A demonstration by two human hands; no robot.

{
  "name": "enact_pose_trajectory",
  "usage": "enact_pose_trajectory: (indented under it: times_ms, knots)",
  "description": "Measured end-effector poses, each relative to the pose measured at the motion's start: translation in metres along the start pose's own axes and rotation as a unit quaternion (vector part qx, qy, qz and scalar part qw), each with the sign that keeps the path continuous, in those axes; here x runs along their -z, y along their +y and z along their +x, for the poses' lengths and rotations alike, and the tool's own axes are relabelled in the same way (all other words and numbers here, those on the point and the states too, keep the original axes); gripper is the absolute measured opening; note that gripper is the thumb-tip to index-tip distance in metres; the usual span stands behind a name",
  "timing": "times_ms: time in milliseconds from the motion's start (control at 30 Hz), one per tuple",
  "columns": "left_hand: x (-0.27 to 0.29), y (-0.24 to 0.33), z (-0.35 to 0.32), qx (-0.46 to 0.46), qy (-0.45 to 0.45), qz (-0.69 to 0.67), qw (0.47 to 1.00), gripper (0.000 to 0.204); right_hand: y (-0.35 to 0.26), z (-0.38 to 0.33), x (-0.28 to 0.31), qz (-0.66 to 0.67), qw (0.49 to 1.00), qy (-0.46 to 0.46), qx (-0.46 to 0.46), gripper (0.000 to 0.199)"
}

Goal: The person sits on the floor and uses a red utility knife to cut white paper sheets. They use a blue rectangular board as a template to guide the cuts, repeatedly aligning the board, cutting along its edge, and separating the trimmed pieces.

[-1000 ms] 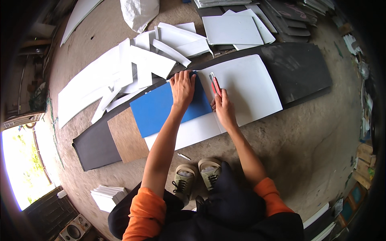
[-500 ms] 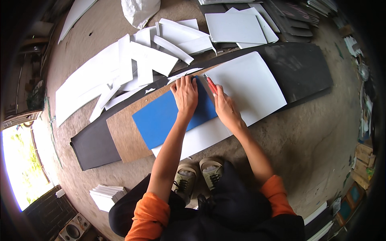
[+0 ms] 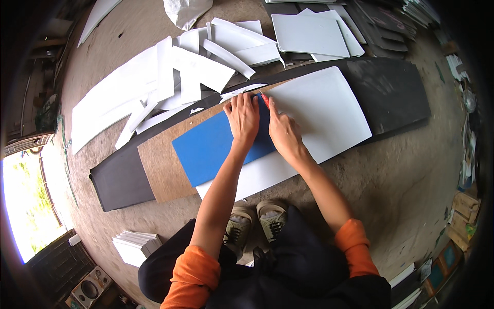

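A blue rectangular panel [image 3: 206, 146] lies over a larger white sheet [image 3: 329, 110], both on a brown board [image 3: 159, 167]. My left hand [image 3: 243, 119] presses down near the blue panel's far right corner, fingers spread at its far edge and holding nothing. In my right hand [image 3: 284, 131] is a red utility knife [image 3: 265, 100], gripped with the index finger along it. Its tip sits at the far end of the blue panel's right edge, over the white sheet. Whether the blade touches the sheet is too small to tell.
Under the board runs a long dark mat [image 3: 391, 92] on the concrete floor. White offcuts [image 3: 200, 69] are heaped beyond it, with square white sheets [image 3: 309, 35] at the back right. A stack of white pieces [image 3: 135, 247] stands near my left knee.
The knife has moved left against the blue panel's far right corner, and my right hand has shifted with it. My left hand still holds the panel down. The whole view has shifted slightly.
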State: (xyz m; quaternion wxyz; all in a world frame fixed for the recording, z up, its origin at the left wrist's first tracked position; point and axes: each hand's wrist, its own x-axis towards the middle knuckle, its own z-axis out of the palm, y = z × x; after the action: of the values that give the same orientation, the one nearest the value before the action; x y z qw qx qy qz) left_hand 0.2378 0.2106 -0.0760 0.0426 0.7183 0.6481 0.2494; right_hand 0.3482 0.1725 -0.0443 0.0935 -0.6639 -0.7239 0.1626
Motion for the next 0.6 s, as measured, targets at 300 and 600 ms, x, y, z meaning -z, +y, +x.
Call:
enact_pose_trajectory:
  times_ms: [300,600]
  knots:
    - [0.003,0.001,-0.001,0.001,-0.003,0.014,1.0,0.021,0.003,-0.021,0.027,0.102,0.992,-0.058,-0.039,0.038]
    - [-0.001,-0.003,-0.003,-0.007,0.036,0.016,0.999,0.019,0.015,-0.092,0.049,0.056,0.988,-0.135,-0.045,0.039]
